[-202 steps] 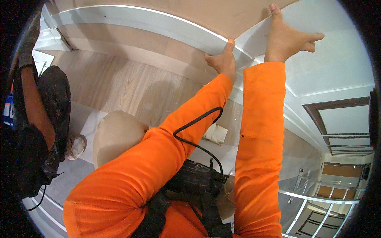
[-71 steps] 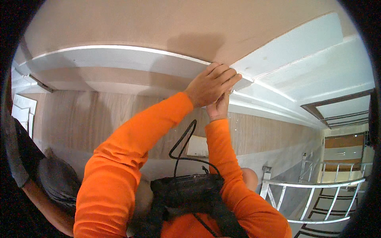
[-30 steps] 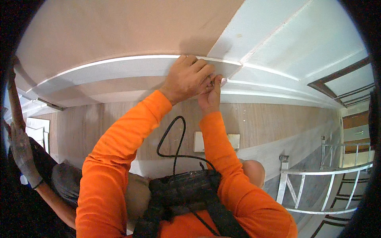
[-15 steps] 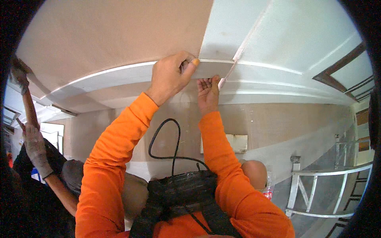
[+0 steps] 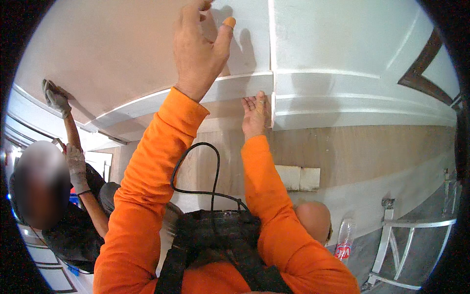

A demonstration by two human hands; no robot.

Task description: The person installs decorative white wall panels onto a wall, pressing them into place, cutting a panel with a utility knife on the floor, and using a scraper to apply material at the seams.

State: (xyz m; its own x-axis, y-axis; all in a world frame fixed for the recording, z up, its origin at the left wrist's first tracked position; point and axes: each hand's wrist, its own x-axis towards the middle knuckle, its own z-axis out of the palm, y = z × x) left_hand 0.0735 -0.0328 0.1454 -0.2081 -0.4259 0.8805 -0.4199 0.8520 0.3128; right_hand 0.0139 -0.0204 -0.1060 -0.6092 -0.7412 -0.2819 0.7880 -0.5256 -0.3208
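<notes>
Trim (image 5: 235, 88) lt. grey (white along top); L hand (image 5: 199, 56) thumb/fingers apart, R hand (image 5: 253, 117) grip unclear.

Left hand (image 5: 200, 56): fingertips partly lost at top edge; wall contact, can't tell. Right hand (image 5: 253, 116): contact with pale trim strip (image 5: 237, 88) unclear. Strip's middle stretch hidden behind left sleeve (image 5: 147, 171). Right sleeve (image 5: 271, 196) covers part of 1 bare knee (image 5: 313, 220). Co-worker's head (image 5: 41, 183) blurred; item at 1 gloved hand (image 5: 76, 164) too small to identify. Metal frame (image 5: 421, 224) cut off, right rim.
</notes>
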